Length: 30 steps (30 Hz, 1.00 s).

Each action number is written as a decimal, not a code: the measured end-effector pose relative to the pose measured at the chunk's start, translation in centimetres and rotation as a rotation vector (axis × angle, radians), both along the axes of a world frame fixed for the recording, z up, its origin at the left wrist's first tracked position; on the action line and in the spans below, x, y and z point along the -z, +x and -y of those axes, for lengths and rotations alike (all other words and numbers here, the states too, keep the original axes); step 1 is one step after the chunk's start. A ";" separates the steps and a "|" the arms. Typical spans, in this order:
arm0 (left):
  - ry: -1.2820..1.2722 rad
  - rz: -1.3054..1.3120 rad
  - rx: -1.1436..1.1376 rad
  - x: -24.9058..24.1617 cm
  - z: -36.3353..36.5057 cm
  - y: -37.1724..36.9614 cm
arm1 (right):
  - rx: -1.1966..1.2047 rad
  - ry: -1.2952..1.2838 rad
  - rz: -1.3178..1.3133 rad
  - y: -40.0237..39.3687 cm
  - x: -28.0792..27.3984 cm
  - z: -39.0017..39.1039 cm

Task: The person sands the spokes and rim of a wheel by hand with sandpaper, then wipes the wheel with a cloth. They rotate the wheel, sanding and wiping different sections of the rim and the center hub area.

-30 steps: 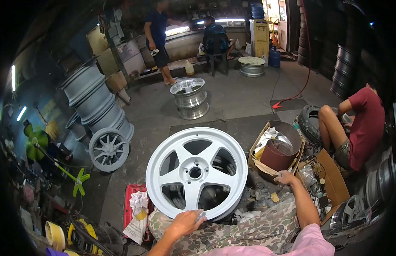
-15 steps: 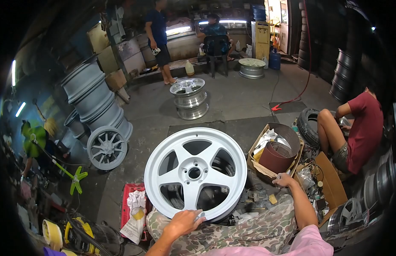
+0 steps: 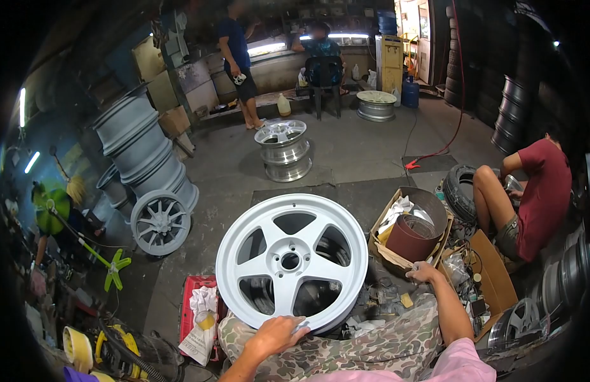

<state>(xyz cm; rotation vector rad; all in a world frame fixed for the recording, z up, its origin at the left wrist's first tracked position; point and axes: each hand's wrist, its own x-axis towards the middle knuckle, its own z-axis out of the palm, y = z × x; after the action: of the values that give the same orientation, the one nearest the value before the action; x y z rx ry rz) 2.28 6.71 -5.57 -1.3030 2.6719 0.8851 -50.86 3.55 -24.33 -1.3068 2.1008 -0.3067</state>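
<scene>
A white five-spoke wheel rim (image 3: 264,237) lies face up in front of my knees, above my camouflage-patterned lap. My left hand (image 3: 279,334) is at its near edge, fingers together over the lip, the fingertips greyish. To the right of the rim, my right hand (image 3: 423,272) is closed beside the near corner of a cardboard box (image 3: 389,254). Its fingers are curled, and whatever they may hold is too small to make out. A brown roll of abrasive sheet (image 3: 409,237) stands in that box.
Grey rims (image 3: 139,149) are stacked at the left, with a spoked wheel (image 3: 160,223) leaning there. A red tray (image 3: 192,296) sits left of my lap. At the right, a co-worker in a red shirt (image 3: 544,191) sits by a tire (image 3: 459,191). Two people are at the back.
The view has shifted slightly, so the rim appears a little lower. My left hand stays at the near lip, and my right hand stays by the box, nearly unmoved.
</scene>
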 end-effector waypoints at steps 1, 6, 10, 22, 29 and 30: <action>0.003 -0.015 -0.002 0.1 0.0 0.0 | -0.004 0.001 0.009 0.0 -0.1 0.0; 0.007 -0.052 -0.014 0.0 0.0 0.0 | -0.015 0.013 0.005 0.3 -0.7 0.0; -0.040 -0.090 -0.008 -0.8 0.3 -0.2 | -0.012 0.071 -0.017 -0.2 0.3 0.3; -0.652 -0.127 0.026 -15.5 16.4 -6.1 | -0.114 -0.014 -0.093 0.3 0.9 1.0; -0.973 -0.107 -0.087 -32.0 26.2 -15.6 | -0.094 0.066 0.152 -1.1 3.6 1.1; -0.965 -0.099 -0.099 -33.7 26.3 -16.5 | -0.161 0.013 0.054 -2.1 5.4 1.4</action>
<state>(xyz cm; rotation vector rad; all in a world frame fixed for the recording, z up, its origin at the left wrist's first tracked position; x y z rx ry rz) -14.19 -19.62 28.16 -1.5133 3.2434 -0.4687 -52.99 2.14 -29.72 -1.4341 1.9368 -0.2554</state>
